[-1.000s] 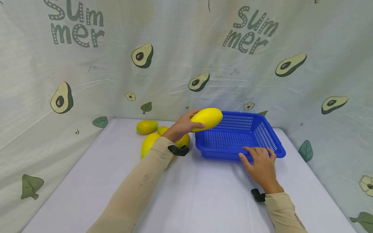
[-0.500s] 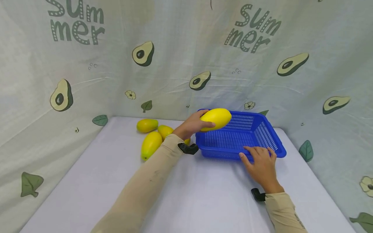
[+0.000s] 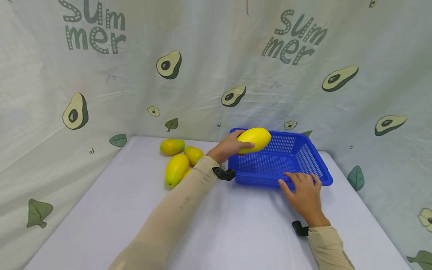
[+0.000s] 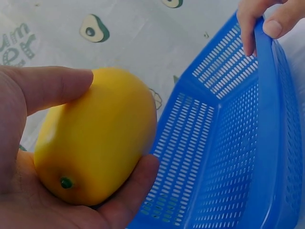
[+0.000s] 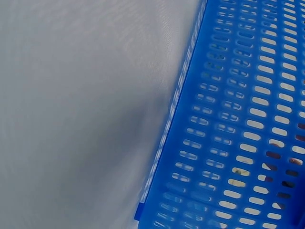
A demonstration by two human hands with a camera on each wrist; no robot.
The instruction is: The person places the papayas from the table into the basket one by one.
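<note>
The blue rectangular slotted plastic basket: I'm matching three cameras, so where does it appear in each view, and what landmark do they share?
Head: the blue rectangular slotted plastic basket is right of centre, the right hand on its near rim.
Left wrist: the basket takes up most of the right half, cut off at the bottom.
Right wrist: one slotted wall, close up, across the right side.
Landmark: its rows of slots.
</note>
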